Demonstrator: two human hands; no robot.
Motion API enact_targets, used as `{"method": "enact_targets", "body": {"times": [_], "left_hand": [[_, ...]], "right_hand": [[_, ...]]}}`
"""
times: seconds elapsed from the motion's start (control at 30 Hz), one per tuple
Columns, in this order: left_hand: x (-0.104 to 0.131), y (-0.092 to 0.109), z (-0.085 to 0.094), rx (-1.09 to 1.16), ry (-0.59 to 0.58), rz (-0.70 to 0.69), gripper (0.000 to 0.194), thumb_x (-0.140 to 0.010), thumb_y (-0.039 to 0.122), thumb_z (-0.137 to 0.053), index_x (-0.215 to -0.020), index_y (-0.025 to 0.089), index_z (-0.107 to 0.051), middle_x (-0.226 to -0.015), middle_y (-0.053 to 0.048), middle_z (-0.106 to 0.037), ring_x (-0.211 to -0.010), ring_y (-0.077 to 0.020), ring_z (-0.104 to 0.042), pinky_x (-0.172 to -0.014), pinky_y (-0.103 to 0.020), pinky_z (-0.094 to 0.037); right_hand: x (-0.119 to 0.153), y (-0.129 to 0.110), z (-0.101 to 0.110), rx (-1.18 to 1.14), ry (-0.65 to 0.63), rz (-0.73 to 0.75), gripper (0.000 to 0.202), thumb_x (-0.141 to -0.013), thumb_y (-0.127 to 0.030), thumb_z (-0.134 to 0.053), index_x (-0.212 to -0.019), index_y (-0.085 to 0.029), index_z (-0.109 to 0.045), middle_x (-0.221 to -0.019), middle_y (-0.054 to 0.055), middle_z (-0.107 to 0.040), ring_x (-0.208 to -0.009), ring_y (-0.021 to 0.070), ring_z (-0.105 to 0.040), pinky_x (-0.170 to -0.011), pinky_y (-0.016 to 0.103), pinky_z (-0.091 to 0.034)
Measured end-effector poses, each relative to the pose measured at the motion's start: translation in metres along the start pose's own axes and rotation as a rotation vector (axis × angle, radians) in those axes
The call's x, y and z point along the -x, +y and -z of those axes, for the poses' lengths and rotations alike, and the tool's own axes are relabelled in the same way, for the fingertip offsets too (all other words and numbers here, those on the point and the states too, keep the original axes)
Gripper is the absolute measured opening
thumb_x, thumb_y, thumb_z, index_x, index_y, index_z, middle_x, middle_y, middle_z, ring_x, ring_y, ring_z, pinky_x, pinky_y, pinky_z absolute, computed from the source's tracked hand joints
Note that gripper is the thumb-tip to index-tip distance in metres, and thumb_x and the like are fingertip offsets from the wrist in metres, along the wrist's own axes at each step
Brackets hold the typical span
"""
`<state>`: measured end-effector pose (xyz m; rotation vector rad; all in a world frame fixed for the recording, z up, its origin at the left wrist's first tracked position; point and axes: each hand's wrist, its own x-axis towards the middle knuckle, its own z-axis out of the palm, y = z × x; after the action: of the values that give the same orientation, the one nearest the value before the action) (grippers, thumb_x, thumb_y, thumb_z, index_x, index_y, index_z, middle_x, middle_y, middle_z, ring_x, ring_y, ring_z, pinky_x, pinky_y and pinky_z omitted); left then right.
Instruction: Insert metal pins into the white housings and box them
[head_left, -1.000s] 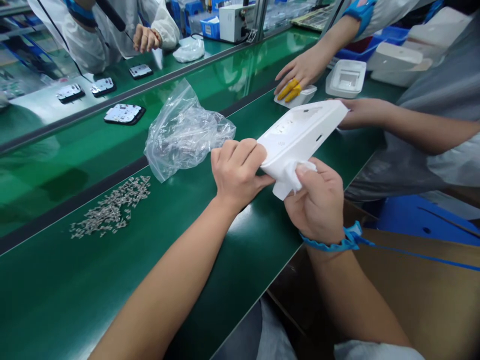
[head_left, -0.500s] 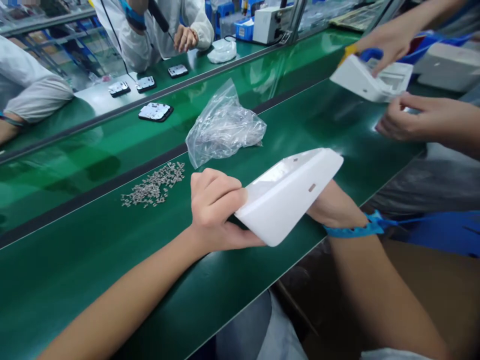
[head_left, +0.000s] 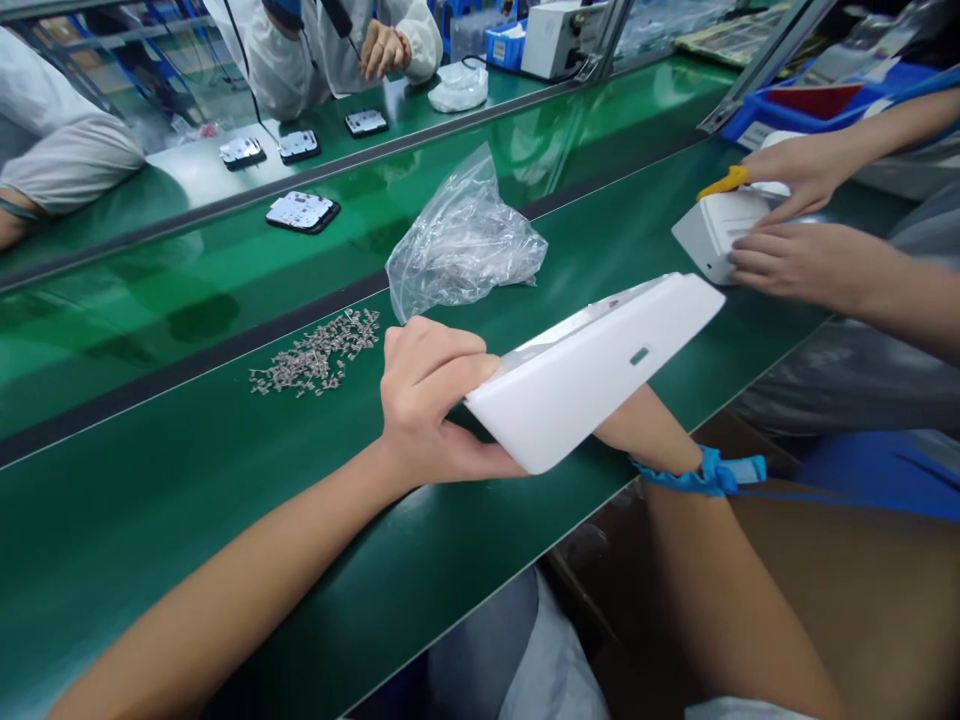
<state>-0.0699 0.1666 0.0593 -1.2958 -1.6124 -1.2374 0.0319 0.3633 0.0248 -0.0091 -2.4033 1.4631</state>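
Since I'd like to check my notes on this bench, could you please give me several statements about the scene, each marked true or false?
1. The left hand grips one end of the white housing. True.
2. The white housing lies flat on the green bench. False: it is held up, tilted.
3. The right hand is mostly hidden behind the white housing. True.
4. The blue wristband is on the left wrist. False: it is on the right.
5. The clear plastic bag lies to the right of the pile of small parts. True.
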Motion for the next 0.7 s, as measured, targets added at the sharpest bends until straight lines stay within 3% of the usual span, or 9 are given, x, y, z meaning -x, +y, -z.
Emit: {"method": "enact_targets", "body": {"times": [0.13, 0.4, 0.57, 0.7], "left_hand": [[-0.002, 0.0, -0.0005, -0.029, 0.029, -0.017, 0.032, -0.075, 0.049, -0.071, -0.087, 0.024, -0.057, -0.077, -0.001, -0.062, -0.065, -0.0177, -0.057, -0.063, -0.039, -0.04], [-0.0005, -0.0019, 0.0013, -0.003, 0.012, -0.01, 0.036, -0.065, 0.043, -0.076, -0.087, 0.022, -0.057, -0.076, -0.002, -0.062, -0.067, -0.0187, -0.058, -0.061, -0.041, -0.041], [0.0014, -0.0037, 0.0048, -0.028, -0.05, 0.015, 0.037, -0.071, 0.049, -0.076, -0.089, 0.024, -0.057, -0.078, -0.005, -0.063, -0.07, -0.0216, -0.06, -0.061, -0.047, -0.045], [0.0016, -0.0035, 0.0068, -0.075, -0.089, 0.046, 0.032, -0.075, 0.052, -0.073, -0.086, 0.027, -0.057, -0.079, -0.006, -0.063, -0.069, -0.0235, -0.058, -0.06, -0.051, -0.044]], "right_hand": [[0.0002, 0.0018, 0.0007, -0.038, -0.017, 0.008, 0.028, -0.088, -0.055, -0.074, -0.085, -0.028, -0.072, -0.078, 0.004, -0.067, -0.065, 0.022, -0.055, -0.06, 0.037, -0.047], [-0.0001, -0.0069, 0.0031, 0.071, -0.056, 0.026, 0.012, -0.095, -0.032, -0.064, -0.097, -0.024, -0.072, -0.089, 0.004, -0.07, -0.076, 0.0219, -0.061, -0.067, 0.035, -0.048], [0.0009, -0.0031, 0.0028, 0.1, -0.056, -0.005, 0.013, -0.089, -0.028, -0.068, -0.079, -0.021, -0.066, -0.085, 0.004, -0.067, -0.078, 0.0216, -0.061, -0.075, 0.036, -0.05], [0.0005, -0.0003, 0.0036, 0.089, -0.055, -0.031, 0.015, -0.088, -0.031, -0.071, -0.078, -0.021, -0.066, -0.082, 0.003, -0.067, -0.082, 0.0222, -0.062, -0.076, 0.035, -0.052]]}}
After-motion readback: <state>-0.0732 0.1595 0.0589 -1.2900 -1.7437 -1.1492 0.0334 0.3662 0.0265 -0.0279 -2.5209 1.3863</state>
